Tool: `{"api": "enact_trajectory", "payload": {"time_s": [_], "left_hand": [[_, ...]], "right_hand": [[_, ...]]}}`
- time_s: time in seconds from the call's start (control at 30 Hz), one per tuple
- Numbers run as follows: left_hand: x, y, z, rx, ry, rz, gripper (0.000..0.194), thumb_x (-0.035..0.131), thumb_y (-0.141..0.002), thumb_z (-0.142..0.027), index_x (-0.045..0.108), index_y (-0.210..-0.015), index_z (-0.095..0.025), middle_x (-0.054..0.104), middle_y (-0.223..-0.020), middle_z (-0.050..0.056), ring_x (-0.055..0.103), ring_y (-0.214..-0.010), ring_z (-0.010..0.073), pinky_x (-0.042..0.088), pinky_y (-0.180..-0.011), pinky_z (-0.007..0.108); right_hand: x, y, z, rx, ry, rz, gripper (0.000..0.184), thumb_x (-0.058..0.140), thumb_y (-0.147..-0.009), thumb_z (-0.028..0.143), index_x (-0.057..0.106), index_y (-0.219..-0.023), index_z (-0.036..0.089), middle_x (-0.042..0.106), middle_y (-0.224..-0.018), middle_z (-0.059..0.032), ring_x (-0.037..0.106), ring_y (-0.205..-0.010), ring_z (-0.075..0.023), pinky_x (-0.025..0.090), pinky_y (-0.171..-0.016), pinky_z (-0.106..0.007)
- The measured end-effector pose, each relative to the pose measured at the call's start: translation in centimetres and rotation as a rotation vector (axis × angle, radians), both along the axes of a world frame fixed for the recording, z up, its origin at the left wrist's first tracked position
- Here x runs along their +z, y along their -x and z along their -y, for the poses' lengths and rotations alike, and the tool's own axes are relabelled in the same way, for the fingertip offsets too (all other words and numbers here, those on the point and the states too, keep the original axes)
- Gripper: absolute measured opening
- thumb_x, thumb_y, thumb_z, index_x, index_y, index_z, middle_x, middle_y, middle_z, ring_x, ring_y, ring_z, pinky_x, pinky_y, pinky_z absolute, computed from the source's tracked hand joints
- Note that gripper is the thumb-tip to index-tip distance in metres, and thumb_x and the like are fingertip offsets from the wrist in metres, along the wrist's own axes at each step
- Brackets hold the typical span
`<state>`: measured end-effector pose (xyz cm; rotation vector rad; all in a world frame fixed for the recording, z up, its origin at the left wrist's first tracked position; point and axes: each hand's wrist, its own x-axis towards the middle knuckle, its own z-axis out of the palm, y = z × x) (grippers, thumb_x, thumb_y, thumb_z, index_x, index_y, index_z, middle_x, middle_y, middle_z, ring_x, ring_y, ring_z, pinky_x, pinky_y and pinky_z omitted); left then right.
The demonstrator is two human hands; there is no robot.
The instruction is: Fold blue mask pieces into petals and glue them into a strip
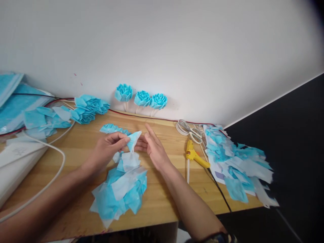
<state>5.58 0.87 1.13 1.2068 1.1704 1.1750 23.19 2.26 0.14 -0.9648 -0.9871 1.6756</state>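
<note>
Between the thumb and fingers of my left hand is a small piece of blue-and-white fabric, folded to a point. My right hand is just right of it, fingers stretched out and apart; whether they touch the fabric's edge I cannot tell. Below both hands lies a loose heap of blue and white fabric pieces. Behind my left hand a row of folded blue petals rests on the wooden table, partly hidden by the hand.
Three blue fabric flowers on sticks stand by the wall, with more flowers bunched left. A yellow glue gun, scissors and fabric scraps lie right. A white cable loops over the left side near a white box.
</note>
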Motion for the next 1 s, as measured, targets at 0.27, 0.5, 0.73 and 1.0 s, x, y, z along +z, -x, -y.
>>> {"api": "enact_trajectory", "payload": {"time_s": [0.27, 0.5, 0.73, 1.0], "left_hand": [[0.2, -0.1, 0.1, 0.044, -0.004, 0.003, 0.023, 0.071, -0.075, -0.038, 0.064, -0.063, -0.019, 0.053, -0.056, -0.004, 0.047, -0.053, 0.0108, 0.037, -0.053, 0.023], [-0.3, -0.2, 0.1, 0.041, -0.044, -0.003, 0.021, 0.071, -0.075, -0.036, 0.066, -0.065, -0.018, 0.055, -0.059, -0.004, 0.047, -0.057, 0.0110, 0.037, -0.055, 0.022], [-0.9, -0.2, 0.1, 0.057, -0.034, 0.001, 0.023, 0.070, -0.079, -0.042, 0.072, -0.071, -0.020, 0.057, -0.060, -0.002, 0.050, -0.060, 0.0127, 0.039, -0.058, 0.023], [-0.2, -0.4, -0.1, -0.009, 0.026, 0.037, 0.018, 0.075, -0.069, -0.036, 0.070, -0.064, -0.019, 0.055, -0.054, -0.003, 0.047, -0.055, 0.0119, 0.038, -0.055, 0.023]], "right_hand": [[0.6, 0.3, 0.4, 0.082, -0.105, -0.001, 0.057, 0.072, -0.080, 0.040, 0.054, -0.133, 0.027, 0.069, -0.091, -0.0001, 0.065, -0.083, -0.0150, 0.053, -0.081, -0.031], [0.0, 0.7, 0.5, 0.136, -0.201, 0.065, 0.070, 0.076, -0.074, 0.026, 0.047, -0.138, 0.029, 0.064, -0.091, 0.0022, 0.058, -0.079, -0.0119, 0.048, -0.070, -0.023], [-0.2, 0.5, 0.3, 0.081, -0.270, 0.144, 0.064, 0.071, -0.075, 0.021, 0.049, -0.135, 0.028, 0.060, -0.084, 0.0027, 0.055, -0.074, -0.0118, 0.045, -0.066, -0.023], [-0.5, 0.7, 0.4, 0.096, -0.307, 0.165, 0.065, 0.069, -0.077, 0.022, 0.046, -0.138, 0.028, 0.061, -0.085, 0.0026, 0.056, -0.073, -0.0110, 0.045, -0.064, -0.023]]}}
